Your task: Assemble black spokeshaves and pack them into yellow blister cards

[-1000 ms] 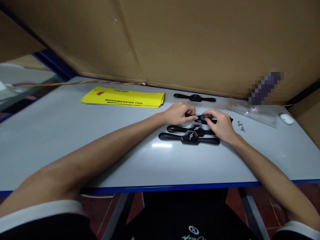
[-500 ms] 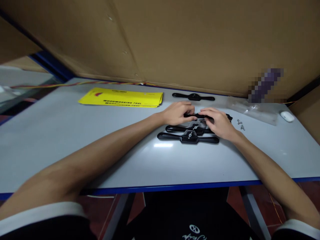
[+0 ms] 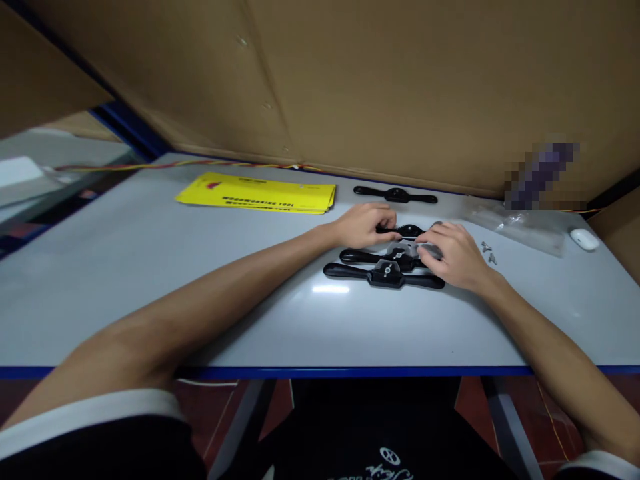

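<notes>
Black spokeshaves lie in a row in front of me. My left hand [image 3: 369, 225] is closed around the left handle of the farthest of the three under my hands, a black spokeshave [image 3: 411, 231]. My right hand [image 3: 454, 255] has its fingers curled over that tool's right side, and its thumb and fingertips are beside a grey metal plate [image 3: 406, 248]. Whether they pinch anything is hidden. Just below is a second spokeshave [image 3: 356, 257], partly under my right hand. Nearest me, a third spokeshave [image 3: 387, 273] shows a metal plate and a screw at its centre.
Another spokeshave [image 3: 397, 195] lies at the back. Small metal screws [image 3: 489, 253] sit right of my hand, near a clear plastic bag [image 3: 520, 230] and a white earbud case [image 3: 584, 239]. Yellow printed cards [image 3: 255, 193] are stacked at back left. A cardboard wall [image 3: 400, 87] rises behind.
My right hand has drawn back from the farthest handled spokeshave's middle, baring more of its body. My left hand keeps its hold. The whole view has shifted slightly.
</notes>
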`<state>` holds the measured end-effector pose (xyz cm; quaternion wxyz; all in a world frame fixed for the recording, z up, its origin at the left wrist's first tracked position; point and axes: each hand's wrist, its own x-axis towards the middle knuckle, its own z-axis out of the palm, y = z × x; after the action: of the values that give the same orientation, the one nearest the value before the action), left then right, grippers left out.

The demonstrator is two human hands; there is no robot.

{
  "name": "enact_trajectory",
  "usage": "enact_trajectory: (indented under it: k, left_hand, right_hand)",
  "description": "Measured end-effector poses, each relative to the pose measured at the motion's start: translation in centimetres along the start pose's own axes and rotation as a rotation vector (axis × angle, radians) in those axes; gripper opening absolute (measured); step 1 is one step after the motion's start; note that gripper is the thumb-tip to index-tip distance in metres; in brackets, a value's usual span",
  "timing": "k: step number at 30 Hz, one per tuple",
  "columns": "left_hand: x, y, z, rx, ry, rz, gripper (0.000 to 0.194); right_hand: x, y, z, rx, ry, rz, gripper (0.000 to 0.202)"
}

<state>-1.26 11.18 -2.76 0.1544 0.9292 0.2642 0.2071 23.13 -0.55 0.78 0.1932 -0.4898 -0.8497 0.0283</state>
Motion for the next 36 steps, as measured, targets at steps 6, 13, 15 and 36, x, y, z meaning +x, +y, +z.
enact_trajectory:
  k: [6,13,15,36]
  left_hand:
    - [0.1,-0.1,0.1,-0.017,-0.001,-0.005,0.038]
    - [0.1,-0.3,0.0,-0.026,-0.006,0.024,0.040]
    - [0.1,-0.3,-0.1,-0.029,-0.002,0.028,0.040]
    - [0.2,0.0,-0.3,-0.068,-0.039,0.014,0.042]
  right_hand:
    - [0.1,-0.2,0.2,0.013,-0.107,0.029,0.023]
    - [1.3,-0.4,0.4,0.236,-0.118,0.202,0.011]
    - [1.4,-0.4,0.5,0.320,-0.096,0.212,0.017]
    - [1.6,1.3,1.8,0.236,0.210,0.112,0.032]
